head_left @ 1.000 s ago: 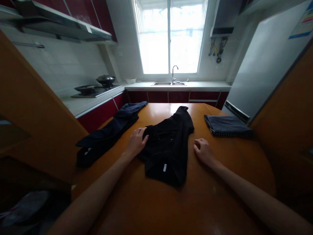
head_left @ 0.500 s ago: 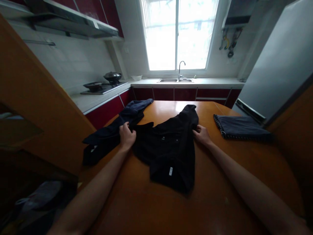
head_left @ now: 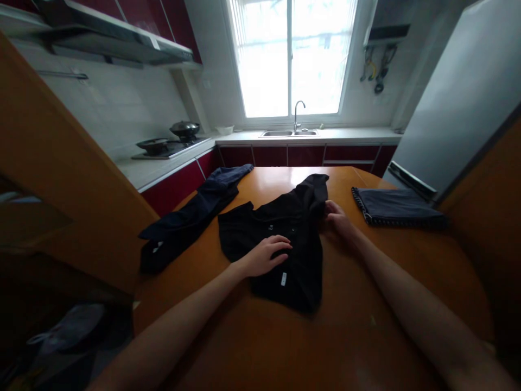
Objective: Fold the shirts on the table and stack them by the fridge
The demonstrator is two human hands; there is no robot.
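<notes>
A black garment (head_left: pixel 305 260) lies spread on the wooden table in front of me, with a small white label near its lower edge and small pale marks higher up. Above its middle, my left hand (head_left: pixel 266 254) is open, palm down with the fingers stretched out; whether it presses on the cloth I cannot tell. At the garment's right edge, my right hand (head_left: pixel 338 218) is closed, with thumb and fingers pinching the black cloth. Its fingertips are partly hidden by the fabric.
Dark blue clothing (head_left: pixel 191 217) lies along the left side of the wooden table (head_left: pixel 260 347). At the right rests a folded dark grey cloth (head_left: pixel 401 206) with a beaded-looking edge. Beyond stand a counter with a sink (head_left: pixel 278 133), a stove (head_left: pixel 175 147), and a fridge (head_left: pixel 456 103).
My left hand has let go of the garment's left edge and moved right and nearer, over its middle. My right hand stays at the right edge. The view has shifted slightly.
</notes>
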